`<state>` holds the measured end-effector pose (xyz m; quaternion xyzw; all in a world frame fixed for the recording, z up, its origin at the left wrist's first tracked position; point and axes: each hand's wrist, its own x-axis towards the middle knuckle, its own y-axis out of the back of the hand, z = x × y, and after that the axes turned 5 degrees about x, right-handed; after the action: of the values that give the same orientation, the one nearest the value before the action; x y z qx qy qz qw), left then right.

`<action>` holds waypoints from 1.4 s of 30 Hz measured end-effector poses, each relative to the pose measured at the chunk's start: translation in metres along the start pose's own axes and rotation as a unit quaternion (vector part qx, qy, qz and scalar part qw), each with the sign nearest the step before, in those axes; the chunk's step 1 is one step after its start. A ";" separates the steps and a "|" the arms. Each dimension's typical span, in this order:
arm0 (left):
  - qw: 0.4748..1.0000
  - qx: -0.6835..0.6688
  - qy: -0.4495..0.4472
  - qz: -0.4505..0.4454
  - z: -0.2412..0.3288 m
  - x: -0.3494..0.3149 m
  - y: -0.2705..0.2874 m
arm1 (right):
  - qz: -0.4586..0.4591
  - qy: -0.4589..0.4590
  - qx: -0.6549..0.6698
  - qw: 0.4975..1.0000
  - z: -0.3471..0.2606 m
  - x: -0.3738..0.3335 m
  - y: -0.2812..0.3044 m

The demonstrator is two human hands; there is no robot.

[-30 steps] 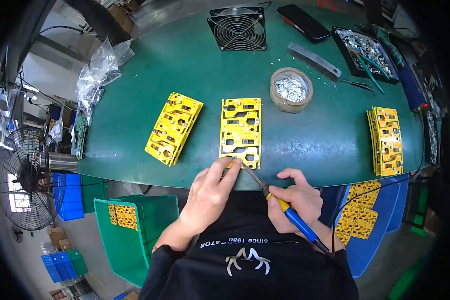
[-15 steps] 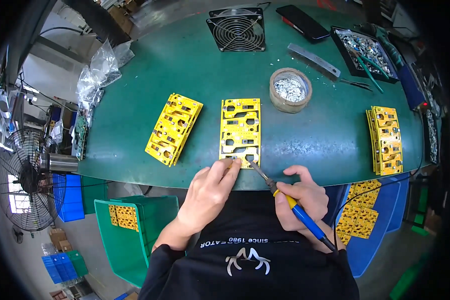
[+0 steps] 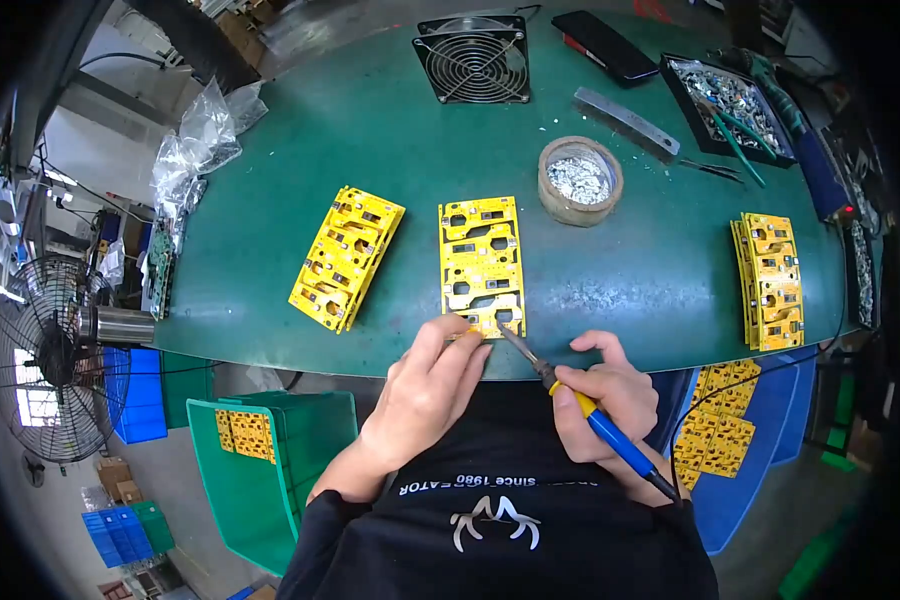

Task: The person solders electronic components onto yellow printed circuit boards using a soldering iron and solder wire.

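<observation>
A yellow circuit board panel (image 3: 481, 262) with dark cut-outs lies on the green table in front of me. At its near left corner, my left hand (image 3: 420, 388) is closed, with bent fingertips gripping the edge. My right hand (image 3: 607, 405) is wrapped round a blue and yellow soldering iron (image 3: 615, 437). The iron's tip reaches the panel's near right corner, close to my left fingertips; whether it touches a joint is too small to tell. To the left, a stack of yellow circuit boards (image 3: 348, 258) lies aslant, and another board stack (image 3: 772, 280) sits at the far right.
A round tub (image 3: 581, 209) of silvery scraps stands beyond the panel. Farther back are a square fan (image 3: 473, 60), a metal bar (image 3: 627, 124) and a black tray (image 3: 678, 75) with pliers. Below the table edge are a green bin (image 3: 320, 425) and a blue bin (image 3: 740, 500) holding boards.
The panel has turned slightly, its near end shifting right. My left fingers have shifted a little at its near edge. My right hand and the iron have barely moved.
</observation>
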<state>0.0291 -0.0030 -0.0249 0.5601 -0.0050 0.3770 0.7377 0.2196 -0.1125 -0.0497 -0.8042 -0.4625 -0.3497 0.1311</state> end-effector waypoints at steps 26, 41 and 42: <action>0.998 -0.026 0.065 -0.002 -0.005 0.000 0.001 | 0.000 -0.013 0.013 1.000 0.000 -0.001 0.004; 0.985 -0.138 0.098 -0.030 0.004 -0.004 0.001 | -0.007 -0.032 -0.054 0.998 0.016 0.017 0.001; 0.985 -0.149 0.088 -0.024 0.005 -0.004 0.002 | -0.016 -0.020 -0.090 0.996 0.018 0.021 0.001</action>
<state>0.0273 -0.0095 -0.0234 0.4087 0.0176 0.4024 0.8190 0.2349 -0.0897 -0.0482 -0.8118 -0.4448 -0.3757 0.0434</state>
